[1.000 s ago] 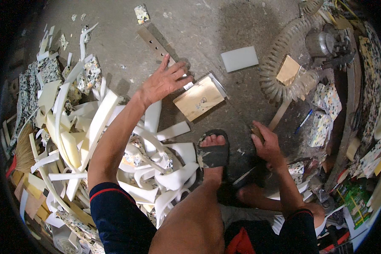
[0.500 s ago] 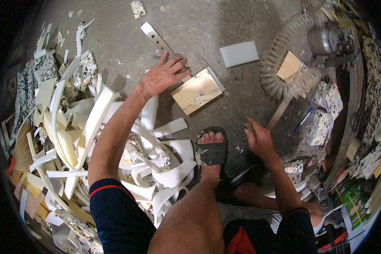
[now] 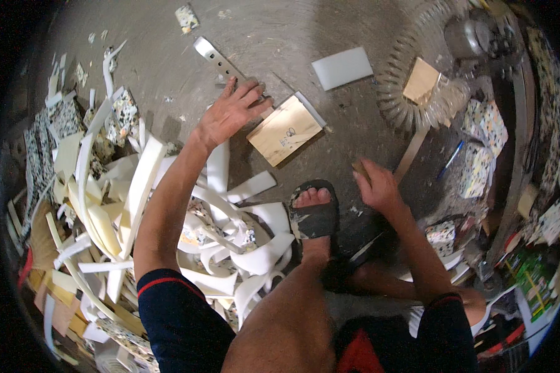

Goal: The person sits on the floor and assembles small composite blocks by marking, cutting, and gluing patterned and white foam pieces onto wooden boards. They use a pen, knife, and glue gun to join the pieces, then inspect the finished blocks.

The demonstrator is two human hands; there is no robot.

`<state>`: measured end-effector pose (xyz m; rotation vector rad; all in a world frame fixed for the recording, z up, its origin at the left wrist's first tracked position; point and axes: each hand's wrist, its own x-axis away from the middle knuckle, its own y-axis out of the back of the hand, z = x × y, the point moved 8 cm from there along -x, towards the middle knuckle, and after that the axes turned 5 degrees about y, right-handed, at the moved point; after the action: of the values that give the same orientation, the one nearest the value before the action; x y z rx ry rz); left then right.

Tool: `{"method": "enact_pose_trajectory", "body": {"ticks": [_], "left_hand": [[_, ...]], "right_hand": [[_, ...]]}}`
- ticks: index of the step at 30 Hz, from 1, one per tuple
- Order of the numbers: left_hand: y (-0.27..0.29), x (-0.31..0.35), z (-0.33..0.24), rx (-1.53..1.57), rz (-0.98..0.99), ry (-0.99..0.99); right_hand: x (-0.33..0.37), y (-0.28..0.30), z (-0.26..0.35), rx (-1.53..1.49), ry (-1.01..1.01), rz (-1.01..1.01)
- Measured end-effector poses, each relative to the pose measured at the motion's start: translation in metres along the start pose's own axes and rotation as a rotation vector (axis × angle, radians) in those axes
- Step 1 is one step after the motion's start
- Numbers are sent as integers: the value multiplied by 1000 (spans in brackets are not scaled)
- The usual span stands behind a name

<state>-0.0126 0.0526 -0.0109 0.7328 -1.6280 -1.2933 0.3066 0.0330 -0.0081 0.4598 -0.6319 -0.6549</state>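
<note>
The left hand [image 3: 230, 112] lies flat on the concrete floor [image 3: 168, 43], fingers spread, fingertips touching a perforated metal strip [image 3: 214, 59] that runs off toward eleven o'clock. Just at its three o'clock sits a tan wooden board [image 3: 284, 130], its near corner almost under the thumb — a pale metal bar along its far edge. The right hand [image 3: 376, 185] is curled around a small brownish piece [image 3: 359, 168], fingers pressed together. A white foam block [image 3: 342, 67] lies at twelve o'clock, with bare floor around it. Foam offcuts [image 3: 124, 205] crowd the nine o'clock side — a sandalled foot [image 3: 314, 214] sits between the hands.
</note>
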Motion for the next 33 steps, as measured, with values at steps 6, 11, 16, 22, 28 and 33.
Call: {"method": "enact_pose_trajectory", "body": {"ticks": [6,11,16,22,28,33], "left_hand": [[4,-1,-2,-10,-11,-5],[3,-1,-3,-34,-13,-17],[6,-2,-2,-14,-26,-36],[6,-3,-3,-46,-32,-60],[0,1,-2,-100,-32,-53],[4,19,6,-91,16,42]], "right_hand": [[-4,-13,-7,53,-31,-9],[41,-7,-18,4,60,-103],[69,-11,-28,53,-27,-51],[114,3,-31,63,-185,28],[171,11,-30,117,-294,129],[198,42,-11,185,-358,88]]}}
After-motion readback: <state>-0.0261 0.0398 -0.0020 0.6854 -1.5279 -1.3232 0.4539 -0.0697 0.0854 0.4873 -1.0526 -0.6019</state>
